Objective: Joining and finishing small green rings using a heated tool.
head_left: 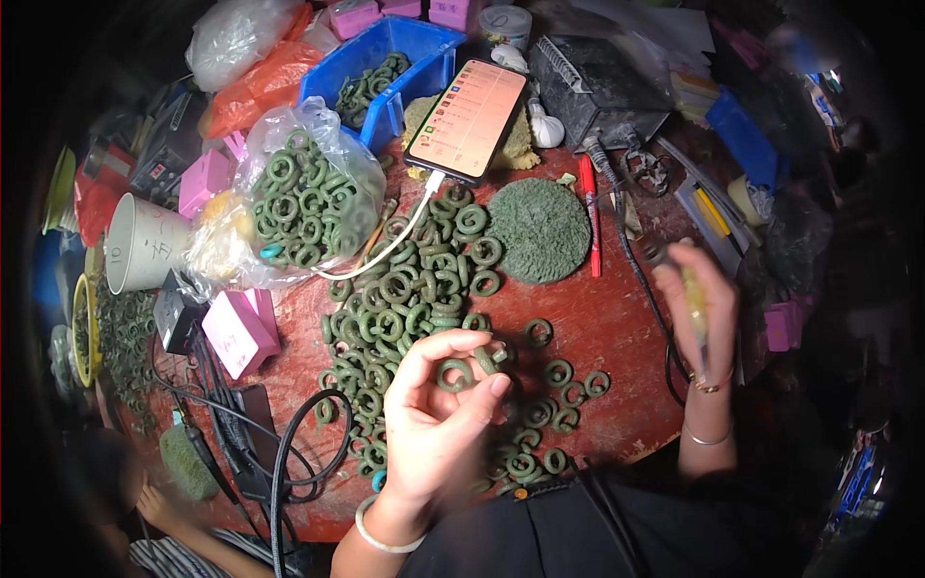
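Note:
My left hand (434,409) is closed, palm up, over the loose pile. Thumb and index finger pinch a small green ring (491,359), and another green ring (453,374) sits against the curled fingers. To the right, my right hand (701,303) is raised above the table and smeared by motion. It grips a slim tool with a yellowish handle (692,299), whose kind I cannot make out. A big heap of green rings (395,299) spreads behind and left of my left hand. Several more loose green rings (564,376) lie to its right.
A clear bag of rings (313,193), a blue bin (381,58) and a charging phone (469,118) stand behind the heap. A round green pad (540,231), red pen (590,217) and black box (602,91) are farther right. Another person's hand (159,506) is at lower left, near black cables (279,462).

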`<state>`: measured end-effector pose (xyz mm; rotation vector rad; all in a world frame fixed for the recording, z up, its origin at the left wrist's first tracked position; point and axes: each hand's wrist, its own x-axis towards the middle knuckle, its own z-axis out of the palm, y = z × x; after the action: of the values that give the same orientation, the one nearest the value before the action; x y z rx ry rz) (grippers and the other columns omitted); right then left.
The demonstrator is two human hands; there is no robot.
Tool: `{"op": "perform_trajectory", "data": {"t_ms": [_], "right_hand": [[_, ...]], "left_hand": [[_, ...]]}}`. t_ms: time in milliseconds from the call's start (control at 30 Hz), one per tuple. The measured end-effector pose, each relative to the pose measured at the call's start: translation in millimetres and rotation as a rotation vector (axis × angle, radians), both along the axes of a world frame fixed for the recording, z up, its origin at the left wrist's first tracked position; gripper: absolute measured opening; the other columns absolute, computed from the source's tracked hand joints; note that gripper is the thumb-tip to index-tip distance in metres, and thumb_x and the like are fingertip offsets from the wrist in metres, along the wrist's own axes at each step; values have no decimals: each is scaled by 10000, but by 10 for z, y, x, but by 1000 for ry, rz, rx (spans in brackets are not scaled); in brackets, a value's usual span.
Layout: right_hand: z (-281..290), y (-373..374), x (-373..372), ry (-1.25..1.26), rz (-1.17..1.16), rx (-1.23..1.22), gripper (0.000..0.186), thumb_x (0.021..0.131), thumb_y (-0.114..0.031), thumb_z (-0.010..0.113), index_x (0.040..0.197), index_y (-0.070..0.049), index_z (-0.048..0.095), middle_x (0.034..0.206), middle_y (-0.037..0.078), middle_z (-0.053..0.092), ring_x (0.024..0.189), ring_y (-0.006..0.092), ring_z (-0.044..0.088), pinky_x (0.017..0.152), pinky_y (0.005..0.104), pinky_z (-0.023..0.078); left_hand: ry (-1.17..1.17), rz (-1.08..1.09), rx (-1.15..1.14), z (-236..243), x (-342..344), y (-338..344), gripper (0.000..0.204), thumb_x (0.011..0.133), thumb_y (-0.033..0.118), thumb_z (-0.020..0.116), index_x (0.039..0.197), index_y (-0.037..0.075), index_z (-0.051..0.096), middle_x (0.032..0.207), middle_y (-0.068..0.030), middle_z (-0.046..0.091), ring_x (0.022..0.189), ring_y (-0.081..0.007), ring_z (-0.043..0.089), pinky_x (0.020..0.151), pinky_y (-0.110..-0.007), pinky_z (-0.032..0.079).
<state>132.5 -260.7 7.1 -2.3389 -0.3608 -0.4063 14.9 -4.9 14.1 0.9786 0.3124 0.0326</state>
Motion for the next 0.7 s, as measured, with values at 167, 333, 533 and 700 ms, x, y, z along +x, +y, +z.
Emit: {"op": "perform_trajectory", "data": {"t_ms": [167, 333, 533, 700], "right_hand": [[45, 234, -59, -110, 71, -117, 244, 772, -18, 781, 975, -9, 645, 811, 147, 640, 685, 286, 636, 614, 328, 496], [4, 227, -38, -98, 62, -140, 239, 776, -16, 779, 972, -6, 643, 815, 149, 640, 693, 288, 639, 618, 331, 498], [-20, 245, -41, -80, 84, -105, 255, 765, -3, 781, 980, 1, 644, 827, 145, 650, 703, 275, 646, 625, 333, 500], [115, 227, -251, -93, 313, 40, 309, 763, -153, 817, 946, 26, 645, 769, 121, 651, 643, 244, 622, 595, 321, 490]], "left_hand": [[-40, -1, 45, 2, 15, -7, 418, 828, -181, 615, 1213, -42, 527, 992, -44, 550, 840, -62, 557, 763, -198, 531], [-14, 13, 117, 12, 33, -27, 428, 813, -196, 623, 1199, -38, 533, 971, -38, 538, 826, -55, 548, 756, -184, 521], [19, 37, 115, -1, -3, -29, 404, 814, -192, 630, 1175, -36, 538, 956, -27, 536, 786, -45, 542, 715, -174, 516], [-59, 37, 144, -101, 44, -69, 375, 840, -141, 649, 1177, -34, 523, 954, -35, 555, 738, -43, 549, 671, -174, 504]]}}
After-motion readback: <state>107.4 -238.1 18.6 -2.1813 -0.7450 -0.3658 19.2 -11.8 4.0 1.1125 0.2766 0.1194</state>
